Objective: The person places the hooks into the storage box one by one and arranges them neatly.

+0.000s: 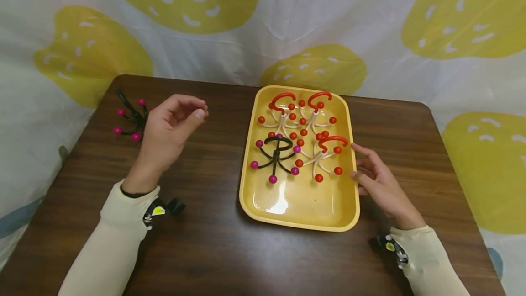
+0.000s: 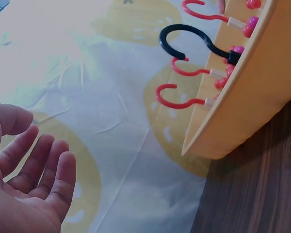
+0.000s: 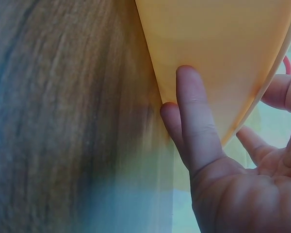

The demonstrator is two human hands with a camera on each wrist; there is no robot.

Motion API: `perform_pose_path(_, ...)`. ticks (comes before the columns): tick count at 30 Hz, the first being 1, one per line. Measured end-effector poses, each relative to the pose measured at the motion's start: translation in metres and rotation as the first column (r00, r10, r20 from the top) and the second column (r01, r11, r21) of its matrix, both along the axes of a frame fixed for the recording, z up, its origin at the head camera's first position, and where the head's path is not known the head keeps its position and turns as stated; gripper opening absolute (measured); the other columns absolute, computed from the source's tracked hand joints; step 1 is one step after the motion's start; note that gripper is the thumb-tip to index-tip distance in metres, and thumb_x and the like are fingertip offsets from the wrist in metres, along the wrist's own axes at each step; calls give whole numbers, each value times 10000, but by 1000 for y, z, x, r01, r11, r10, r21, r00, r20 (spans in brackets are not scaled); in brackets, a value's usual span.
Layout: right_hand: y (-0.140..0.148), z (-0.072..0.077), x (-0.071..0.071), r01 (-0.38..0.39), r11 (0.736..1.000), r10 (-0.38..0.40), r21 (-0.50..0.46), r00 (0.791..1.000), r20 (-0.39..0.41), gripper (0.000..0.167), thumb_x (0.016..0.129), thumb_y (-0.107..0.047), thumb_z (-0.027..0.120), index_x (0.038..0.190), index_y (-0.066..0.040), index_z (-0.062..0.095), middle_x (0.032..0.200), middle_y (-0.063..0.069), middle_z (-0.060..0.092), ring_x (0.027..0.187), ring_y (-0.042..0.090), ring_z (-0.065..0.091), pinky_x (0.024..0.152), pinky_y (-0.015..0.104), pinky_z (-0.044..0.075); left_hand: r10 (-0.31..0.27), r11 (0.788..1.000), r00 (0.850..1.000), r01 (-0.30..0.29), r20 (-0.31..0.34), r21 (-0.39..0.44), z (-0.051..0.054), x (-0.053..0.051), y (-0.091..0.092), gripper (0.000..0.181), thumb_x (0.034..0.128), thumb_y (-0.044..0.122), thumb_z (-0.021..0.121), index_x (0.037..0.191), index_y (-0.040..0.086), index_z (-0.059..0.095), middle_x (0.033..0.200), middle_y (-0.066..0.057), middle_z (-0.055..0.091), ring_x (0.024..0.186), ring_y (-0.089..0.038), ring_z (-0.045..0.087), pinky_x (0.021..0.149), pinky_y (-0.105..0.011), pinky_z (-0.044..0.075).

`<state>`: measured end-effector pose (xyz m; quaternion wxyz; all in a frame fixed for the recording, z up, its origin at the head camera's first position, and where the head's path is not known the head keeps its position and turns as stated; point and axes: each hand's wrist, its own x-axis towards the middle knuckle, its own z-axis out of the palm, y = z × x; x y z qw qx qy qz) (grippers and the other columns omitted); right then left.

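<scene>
My left hand (image 1: 166, 134) is raised above the left of the table, fingers loosely bent and nothing between them, as the left wrist view also shows. Partly behind it in the head view is a black multi-arm hook (image 1: 134, 115) with magenta ball tips. My right hand (image 1: 382, 182) touches the right side of a yellow tray (image 1: 302, 218). In the right wrist view its straight fingers (image 3: 196, 109) rest against the outer wall. Inside the tray are another black hook (image 1: 276, 154) with magenta balls and three red-topped hooks (image 1: 318, 161) with white arms and red balls.
The dark wooden table (image 1: 197, 241) has rounded back corners. A white cloth (image 1: 386, 67) with yellow shapes hangs behind it. The tray's front part is bare yellow plastic. Both wrists carry small black devices.
</scene>
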<state>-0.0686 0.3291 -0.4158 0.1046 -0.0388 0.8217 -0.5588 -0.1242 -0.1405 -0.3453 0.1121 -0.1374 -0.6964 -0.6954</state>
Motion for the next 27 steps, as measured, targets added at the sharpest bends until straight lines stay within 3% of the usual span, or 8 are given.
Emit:
perform_pose_path(6, -1, 0, -1, -2, 1000, 2, 3, 1000, 3, 667, 1071, -63, 566, 1666, -196, 296, 1274, 216, 540, 1013, 66, 712, 700, 367, 662, 61, 991, 998, -56, -34, 124, 3, 3, -16, 169, 974, -49, 699, 1123, 23, 731, 1042, -54, 748, 939, -129, 731, 846, -220, 611)
perform_pose_path(10, 0, -1, -1, 5, 1000, -5, 10, 1000, -1, 665, 1073, -70, 569, 1666, -202, 296, 1254, 176, 551, 998, 70, 713, 697, 373, 662, 95, 982, 994, -85, -52, 170, 5, 4, -27, 159, 975, -18, 717, 1131, 10, 727, 1038, -86, 738, 922, -145, 739, 825, -222, 615)
perform_pose_path(17, 1, -2, 0, 12, 1000, -12, 14, 1000, 5, 665, 1078, -89, 570, 1668, -214, 290, 1302, 242, 535, 998, 73, 711, 704, 372, 662, 233, 952, 970, -213, -70, 219, 3, 0, -45, 169, 952, -17, 745, 1120, -3, 731, 997, -97, 732, 844, -153, 716, 758, -216, 610)
perform_pose_path(19, 1, -2, 0, 14, 1000, -14, 13, 1000, 2, 664, 1078, -86, 565, 1668, -214, 289, 1302, 248, 534, 993, 78, 710, 703, 369, 662, 294, 939, 953, -274, -75, 207, 1, -2, -51, 175, 944, -33, 742, 1113, 12, 738, 994, -83, 727, 841, -158, 695, 761, -208, 599)
perform_pose_path(21, 2, -2, 0, 15, 1000, -15, 13, 1000, 1, 663, 1080, -85, 562, 1669, -217, 289, 1298, 250, 535, 990, 79, 707, 701, 364, 661, 374, 920, 924, -359, -81, 158, -2, -4, -56, 182, 941, -31, 736, 1111, 33, 745, 994, -44, 724, 856, -147, 672, 761, -191, 567)
perform_pose_path(24, 2, -2, 1, 12, 1000, -12, 11, 1000, 6, 665, 1080, -85, 560, 1670, -225, 287, 1297, 260, 533, 987, 79, 704, 704, 360, 661, 502, 864, 861, -498, -75, 66, -7, -6, -64, 195, 940, 5, 740, 1123, 71, 753, 992, 46, 716, 898, -113, 653, 757, -190, 508)
perform_pose_path(27, 1, -2, 1, 11, 1000, -11, 9, 1000, 13, 668, 1081, -85, 555, 1672, -231, 281, 1308, 279, 526, 990, 75, 706, 712, 358, 661, 595, 803, 802, -596, -52, 8, -11, -10, -71, 208, 944, 44, 730, 1143, 101, 746, 1024, 103, 699, 953, -79, 651, 777, -192, 492)
